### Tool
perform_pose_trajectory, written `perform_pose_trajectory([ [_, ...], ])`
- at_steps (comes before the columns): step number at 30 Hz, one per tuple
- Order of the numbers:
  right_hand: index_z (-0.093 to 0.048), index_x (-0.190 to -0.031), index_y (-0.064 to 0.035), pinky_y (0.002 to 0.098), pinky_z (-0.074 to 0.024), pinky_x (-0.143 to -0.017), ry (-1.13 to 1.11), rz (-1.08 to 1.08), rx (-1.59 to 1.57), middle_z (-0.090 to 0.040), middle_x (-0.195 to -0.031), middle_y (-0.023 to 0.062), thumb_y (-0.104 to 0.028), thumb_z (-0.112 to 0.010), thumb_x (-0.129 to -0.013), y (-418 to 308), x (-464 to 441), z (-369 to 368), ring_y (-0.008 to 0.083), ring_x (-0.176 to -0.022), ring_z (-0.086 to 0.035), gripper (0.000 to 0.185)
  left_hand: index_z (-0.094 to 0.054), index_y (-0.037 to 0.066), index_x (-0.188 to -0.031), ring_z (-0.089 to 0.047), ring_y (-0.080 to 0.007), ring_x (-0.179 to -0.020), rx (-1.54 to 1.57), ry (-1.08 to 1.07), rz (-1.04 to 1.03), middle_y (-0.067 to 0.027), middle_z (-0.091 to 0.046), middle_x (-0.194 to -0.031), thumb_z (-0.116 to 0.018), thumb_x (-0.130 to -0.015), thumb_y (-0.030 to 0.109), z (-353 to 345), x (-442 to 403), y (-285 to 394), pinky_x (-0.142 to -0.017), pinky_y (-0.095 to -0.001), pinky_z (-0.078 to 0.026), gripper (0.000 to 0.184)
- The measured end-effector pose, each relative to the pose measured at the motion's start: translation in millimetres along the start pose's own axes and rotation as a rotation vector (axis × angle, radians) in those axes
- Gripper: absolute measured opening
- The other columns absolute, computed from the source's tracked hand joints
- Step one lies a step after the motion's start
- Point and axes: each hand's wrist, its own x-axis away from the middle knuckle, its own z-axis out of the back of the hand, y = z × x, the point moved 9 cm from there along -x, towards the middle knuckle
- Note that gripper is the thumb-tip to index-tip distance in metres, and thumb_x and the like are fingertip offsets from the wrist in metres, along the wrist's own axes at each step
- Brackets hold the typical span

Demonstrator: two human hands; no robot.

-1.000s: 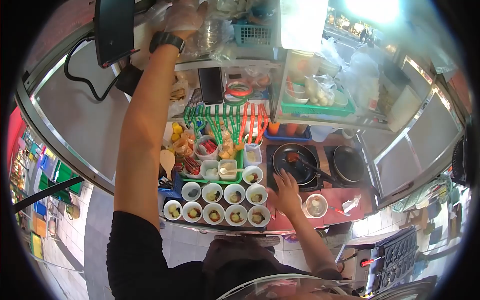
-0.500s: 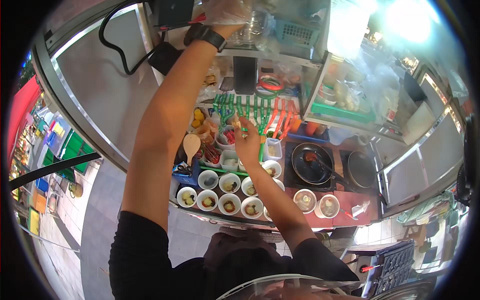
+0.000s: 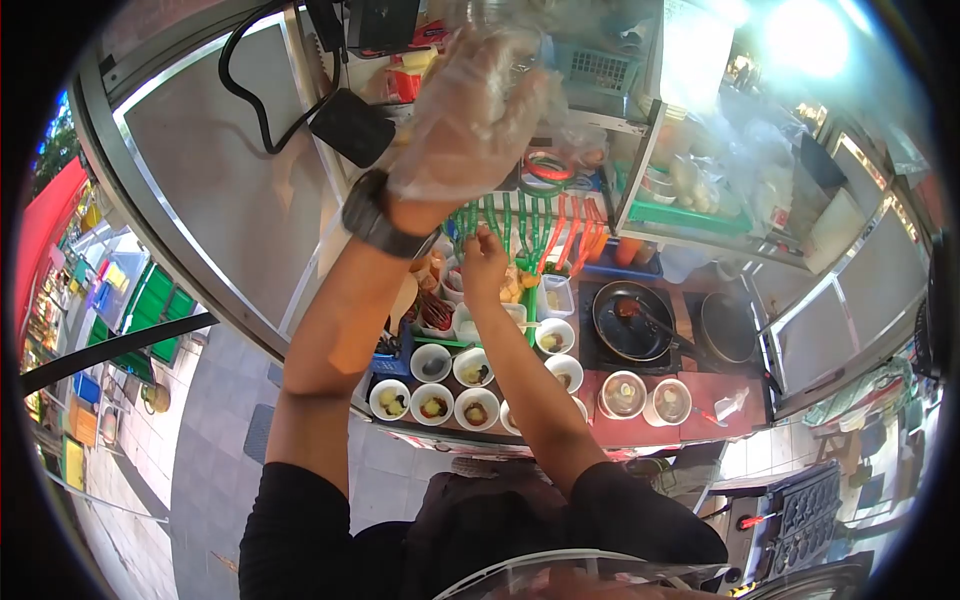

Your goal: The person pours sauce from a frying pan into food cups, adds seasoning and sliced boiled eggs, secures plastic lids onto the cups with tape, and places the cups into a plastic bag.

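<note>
My left hand (image 3: 478, 115), in a clear plastic glove, is raised high in front of the shelf, its fingers stretched out and apart. A dark watch (image 3: 385, 218) sits on that wrist. My bare right hand (image 3: 485, 265) is over the ingredient tubs, fingers curled together beside a row of green tongs (image 3: 508, 222). Whatever is between those fingers cannot be made out. Red tongs (image 3: 573, 232) hang to its right. Below are a white tub (image 3: 468, 328), a tub of dark red pieces (image 3: 436, 312) and several white bowls (image 3: 433, 407) with portions of food.
A black frying pan (image 3: 632, 320) with a ladle stands on the right, beside a second dark pan (image 3: 728, 328). Two filled bowls (image 3: 623, 394) rest on the red board (image 3: 705, 390). A glass-sided shelf holds a green tray (image 3: 690, 213). A black cable (image 3: 235, 90) hangs at upper left.
My gloved left hand has come down and closer from the upper shelf. My right hand has shifted slightly, its fingers now curled near the green tongs. The view has moved a little.
</note>
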Motion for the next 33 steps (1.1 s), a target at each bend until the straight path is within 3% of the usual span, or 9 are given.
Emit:
perform_pose_trajectory([
  [6,-0.068,-0.128,0.0072,0.0291,-0.0528,-0.083,-0.062,-0.048,0.062,-0.073,-0.108,0.0093,-0.002,-0.062,-0.098,-38,1,-9,0.0126,-0.092,-0.066,0.032,-0.062,0.0,-0.135,-0.062,-0.0283,-0.127,0.248,-0.17,0.299,-0.016,-0.066,-0.134,-0.057,-0.112,0.022,45,41,3,-0.111,-0.0368,-0.045,0.033],
  [10,-0.068,-0.13,0.0079,0.0288,-0.0534,-0.084,-0.152,-0.102,0.03,-0.073,-0.113,0.0092,-0.003,-0.062,-0.098,-63,-6,-27,0.0125,-0.096,-0.066,0.034,-0.061,0.001,-0.13,-0.067,-0.0269,-0.107,0.262,-0.154,0.423,-0.0169,-0.066,-0.122,-0.062,-0.106,0.011,71,68,-1,-0.094,-0.0342,-0.052,0.026],
  [13,-0.067,-0.132,0.0074,0.0288,-0.0538,-0.086,-0.243,0.023,0.038,-0.073,-0.112,0.0084,-0.004,-0.061,-0.099,-104,-14,-52,0.0125,-0.098,-0.066,0.036,-0.062,0.0,-0.13,-0.064,-0.028,-0.114,0.212,-0.122,0.269,-0.018,-0.066,-0.125,-0.055,-0.111,0.016,78,83,9,-0.103,-0.0351,-0.048,0.026],
  [19,-0.069,-0.13,0.0056,0.0281,-0.0534,-0.087,-0.513,0.089,-0.01,-0.069,-0.109,0.0042,-0.002,-0.062,-0.1,-180,23,-56,0.0108,-0.097,-0.066,0.032,-0.06,0.0,-0.131,-0.057,-0.0336,-0.137,0.161,-0.028,0.662,-0.0187,-0.064,-0.138,-0.04,-0.117,0.038,96,146,-20,-0.119,-0.0463,-0.042,0.045],
  [24,-0.072,-0.124,0.0027,0.0272,-0.0482,-0.093,-0.723,0.243,-0.124,-0.062,-0.109,0.0045,0.0,-0.065,-0.102,-195,53,-11,0.0132,-0.103,-0.06,0.023,-0.059,-0.002,-0.123,-0.058,-0.0324,-0.133,0.399,0.167,0.771,-0.0209,-0.063,-0.135,-0.044,-0.116,0.033,91,193,-21,-0.118,-0.0464,-0.04,0.039],
  [28,-0.072,-0.127,0.0015,0.0278,-0.0497,-0.09,-0.823,0.178,-0.162,-0.063,-0.111,0.0062,-0.001,-0.065,-0.103,-229,73,15,0.0127,-0.104,-0.062,0.025,-0.06,-0.002,-0.122,-0.063,-0.0262,-0.119,-0.041,-0.038,0.714,-0.0177,-0.066,-0.125,-0.044,-0.116,0.037,61,227,-1,-0.111,-0.0421,-0.047,0.042],
  [30,-0.072,-0.128,-0.0004,0.0281,-0.0509,-0.091,-0.855,0.208,-0.232,-0.066,-0.114,0.0056,-0.005,-0.066,-0.105,-253,82,26,0.0131,-0.105,-0.064,0.024,-0.06,-0.002,-0.123,-0.064,-0.0243,-0.116,0.327,0.009,1.027,-0.0164,-0.066,-0.123,-0.044,-0.116,0.036,38,258,-4,-0.109,-0.0398,-0.048,0.042],
  [32,-0.071,-0.128,-0.001,0.0284,-0.0513,-0.095,-0.788,0.214,-0.067,-0.067,-0.116,0.005,-0.007,-0.064,-0.107,-250,77,41,0.0137,-0.108,-0.065,0.023,-0.064,0.002,-0.123,-0.068,-0.0266,-0.114,0.075,-0.253,1.026,-0.014,-0.069,-0.12,-0.048,-0.114,0.035,15,258,16,-0.107,-0.0397,-0.051,0.038],
  [33,-0.071,-0.129,-0.0015,0.0283,-0.0508,-0.098,-0.744,0.059,-0.067,-0.068,-0.119,0.0049,-0.008,-0.063,-0.108,-238,71,51,0.0137,-0.109,-0.065,0.023,-0.065,0.004,-0.12,-0.07,-0.0257,-0.11,0.607,0.119,1.257,-0.0127,-0.07,-0.118,-0.049,-0.113,0.033,3,298,10,-0.102,-0.0386,-0.053,0.034],
])
